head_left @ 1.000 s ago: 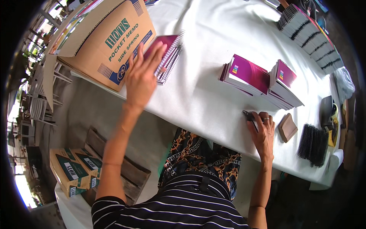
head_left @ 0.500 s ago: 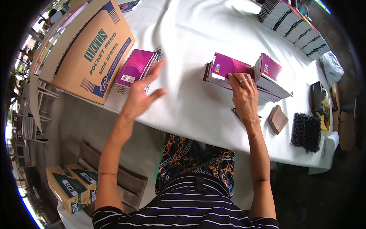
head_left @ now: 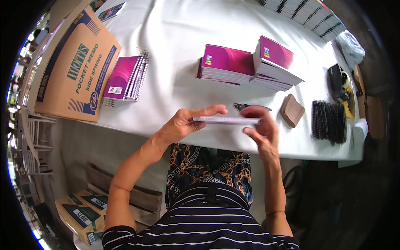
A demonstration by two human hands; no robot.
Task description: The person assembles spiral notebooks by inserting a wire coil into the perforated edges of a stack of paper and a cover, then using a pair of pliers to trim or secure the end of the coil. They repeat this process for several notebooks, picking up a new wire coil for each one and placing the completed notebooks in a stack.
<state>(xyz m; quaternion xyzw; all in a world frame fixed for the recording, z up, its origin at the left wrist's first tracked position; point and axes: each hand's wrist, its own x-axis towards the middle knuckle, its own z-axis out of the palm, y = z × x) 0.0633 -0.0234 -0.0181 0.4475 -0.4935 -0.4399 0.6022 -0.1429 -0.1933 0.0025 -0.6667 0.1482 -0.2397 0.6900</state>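
Observation:
Between my hands, over the near edge of the table, a thin notepad [head_left: 227,120] is held edge-on. My left hand [head_left: 183,123] grips one end, thumb below and index finger stretched along it. Around the opposite end is my right hand [head_left: 266,129], its thumb and fingers apart and blurred by motion. Beyond them lie two adjoining stacks of purple-covered notepads, a left stack [head_left: 228,58] and a taller right stack [head_left: 277,54]. A pair of cutting pliers [head_left: 241,107] lies just past my right fingers. Purple spiral-bound notebooks [head_left: 123,77] are piled at the left.
A large cardboard box [head_left: 77,68] stands at the left table edge. On the right are a brown block [head_left: 293,110], black spiral coils [head_left: 329,122] and a yellow tape dispenser [head_left: 350,104]. Rows of bound pads [head_left: 308,16] sit far right. Smaller cartons [head_left: 85,212] are lower left.
My right hand has come away from the purple stacks toward me. My left hand has left the spiral-bound pile, moved right, and now grips a notepad. The view has shifted slightly.

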